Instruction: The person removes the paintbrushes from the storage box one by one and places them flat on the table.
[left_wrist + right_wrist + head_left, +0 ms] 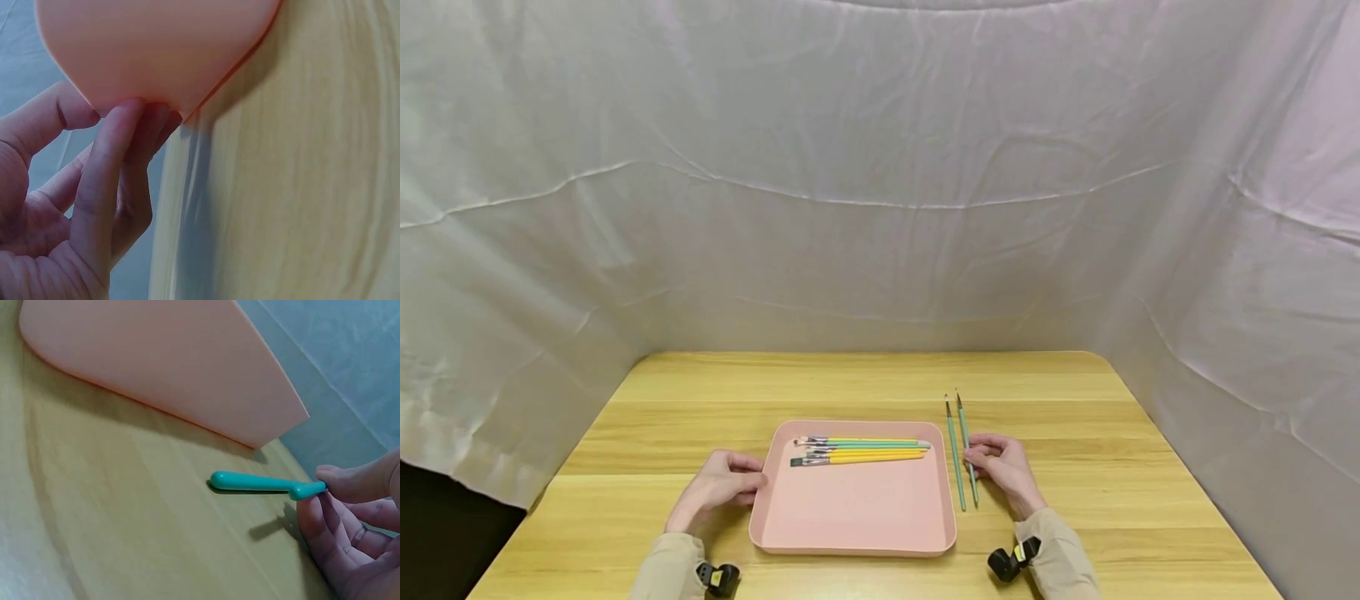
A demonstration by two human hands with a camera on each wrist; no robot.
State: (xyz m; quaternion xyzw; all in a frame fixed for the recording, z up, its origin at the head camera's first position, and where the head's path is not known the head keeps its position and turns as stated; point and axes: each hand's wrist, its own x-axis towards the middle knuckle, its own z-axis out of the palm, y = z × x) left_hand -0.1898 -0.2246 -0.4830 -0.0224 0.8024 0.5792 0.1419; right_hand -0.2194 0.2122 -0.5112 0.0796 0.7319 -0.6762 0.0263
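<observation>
My left hand [721, 486] grips the left side of a shallow pink tray [853, 517]; the left wrist view has its fingers and thumb at the tray wall [162, 56]. Between thumb and fingers, my right hand [1003, 467] pinches a slim green paintbrush [967, 450], bristles pointing away. In the right wrist view its handle end [306, 490] is slightly off the table, casting a shadow. A second green paintbrush [956, 454] lies just left of it, beside the tray. Several yellow and green paintbrushes [865, 455] lie crosswise inside the tray, bristles to the left.
The wooden table [1067, 408] has grey-white cloth [880, 250] hung behind it and at both sides. Black wrist cameras [1013, 560] sit at the cuffs of the beige sleeves [1060, 558].
</observation>
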